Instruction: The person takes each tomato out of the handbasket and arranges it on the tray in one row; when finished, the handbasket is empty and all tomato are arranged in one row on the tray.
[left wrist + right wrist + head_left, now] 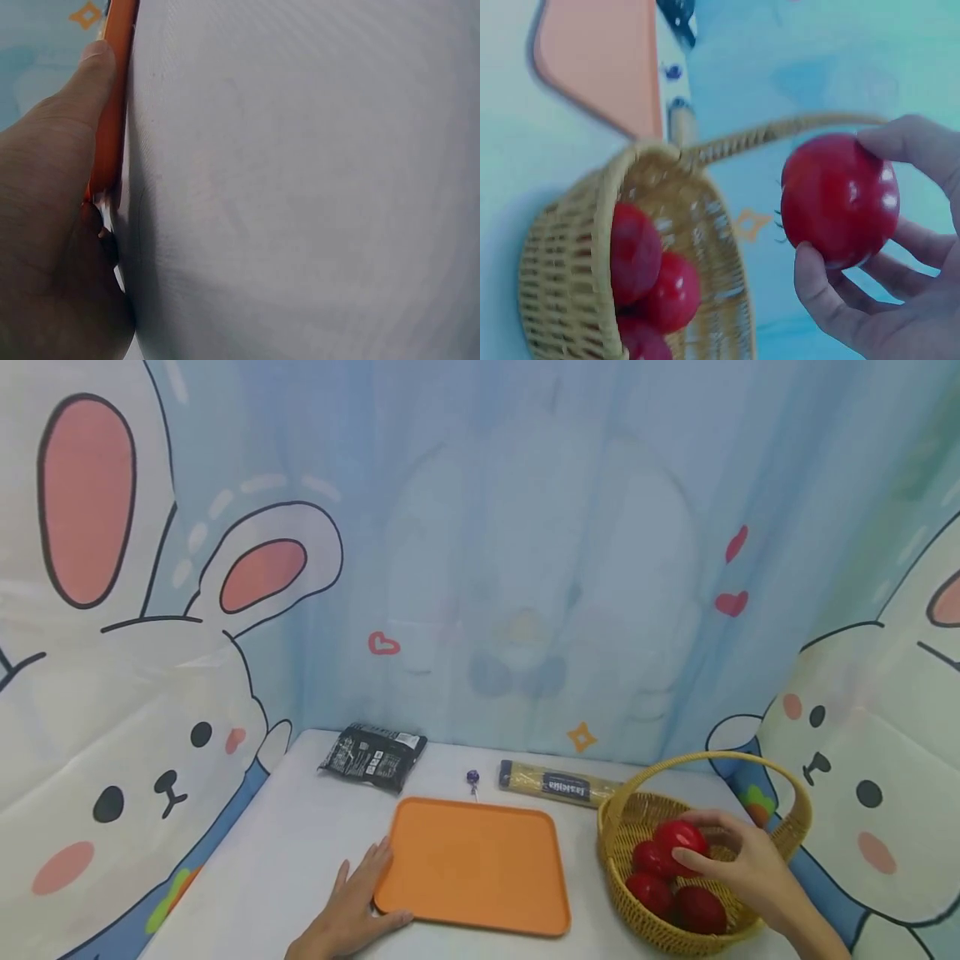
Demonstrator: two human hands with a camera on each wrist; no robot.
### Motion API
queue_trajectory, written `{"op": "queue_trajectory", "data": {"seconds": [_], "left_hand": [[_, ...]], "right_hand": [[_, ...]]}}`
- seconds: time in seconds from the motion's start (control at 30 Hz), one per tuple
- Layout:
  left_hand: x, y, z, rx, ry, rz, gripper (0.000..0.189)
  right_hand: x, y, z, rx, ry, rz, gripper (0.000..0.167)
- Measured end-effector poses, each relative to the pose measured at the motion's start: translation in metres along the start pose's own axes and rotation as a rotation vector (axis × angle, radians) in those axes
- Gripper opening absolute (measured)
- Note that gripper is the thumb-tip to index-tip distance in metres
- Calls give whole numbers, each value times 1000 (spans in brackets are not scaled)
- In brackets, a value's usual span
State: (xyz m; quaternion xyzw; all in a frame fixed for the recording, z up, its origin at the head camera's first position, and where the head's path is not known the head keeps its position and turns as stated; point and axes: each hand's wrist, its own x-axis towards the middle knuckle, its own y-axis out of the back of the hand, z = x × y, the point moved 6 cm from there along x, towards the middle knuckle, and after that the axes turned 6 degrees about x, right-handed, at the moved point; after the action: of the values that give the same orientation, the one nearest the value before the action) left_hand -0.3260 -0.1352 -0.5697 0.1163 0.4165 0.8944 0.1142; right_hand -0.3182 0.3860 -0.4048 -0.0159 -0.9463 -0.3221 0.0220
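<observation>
My right hand point(738, 860) grips a shiny red apple point(681, 837) over the wicker basket point(637, 918), thumb on one side and fingers round the other. In the right wrist view this apple point(840, 201) is held up above the basket's rim. Three more red apples point(701, 910) lie inside the basket, under its arched handle. At the left edge of the orange tray point(472, 868) rests my left hand point(348, 906), its fingers along the side and the thumb at the near corner. The left wrist view shows the thumb point(94, 79) against the tray's rim.
Behind the tray lie a black packet point(373, 756), a small purple-wrapped lollipop point(472, 778) and a yellow pasta pack point(558, 782). The basket's tall handle point(712, 755) arches near my right hand. A printed curtain point(525, 568) hangs along the back of the white table point(247, 893).
</observation>
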Motion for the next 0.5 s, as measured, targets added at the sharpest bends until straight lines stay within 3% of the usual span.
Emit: {"op": "queue_trajectory", "data": {"seconds": [0.23,0.33,0.5], "left_hand": [[1,-1,-2,11,-20,45,110],[0,0,0,10,-25,66,109],[0,2,1,10,-8,39,110]], "right_hand": [[-30,-20,-40,13,58,-66,62],[-40,-35,-62,30,133,-108,59],[-45,-69,-98,120,298,-208,52]]}}
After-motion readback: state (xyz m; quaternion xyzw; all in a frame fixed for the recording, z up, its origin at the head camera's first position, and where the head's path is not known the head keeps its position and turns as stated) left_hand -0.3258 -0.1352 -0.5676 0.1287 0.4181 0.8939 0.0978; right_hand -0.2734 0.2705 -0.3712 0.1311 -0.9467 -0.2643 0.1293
